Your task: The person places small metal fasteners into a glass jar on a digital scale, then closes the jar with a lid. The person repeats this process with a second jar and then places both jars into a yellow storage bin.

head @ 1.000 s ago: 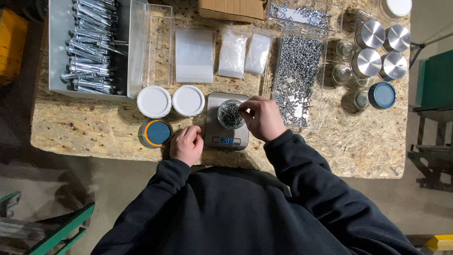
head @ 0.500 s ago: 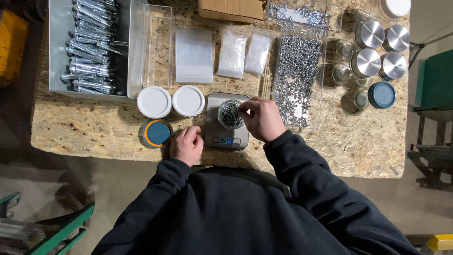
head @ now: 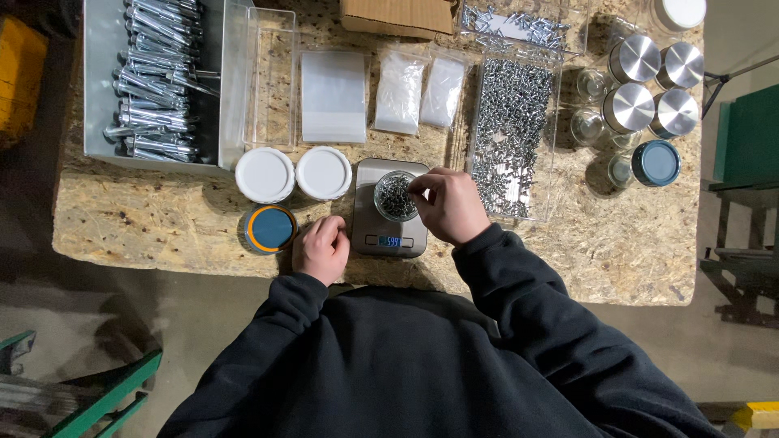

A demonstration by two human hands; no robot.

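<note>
- Centrally, a glass jar (head: 396,195) of small screws is sitting on a digital scale (head: 389,208).
- Right hand (head: 449,207) is pinching its fingertips together over the jar's rim.
- Left hand (head: 321,249) is resting curled on the table (head: 162,231), just beside the scale.

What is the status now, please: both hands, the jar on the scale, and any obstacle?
Right hand fingertips at rim of small jar of screws on scale. Left hand fisted on table beside scale, empty. Nothing in the way.
</note>
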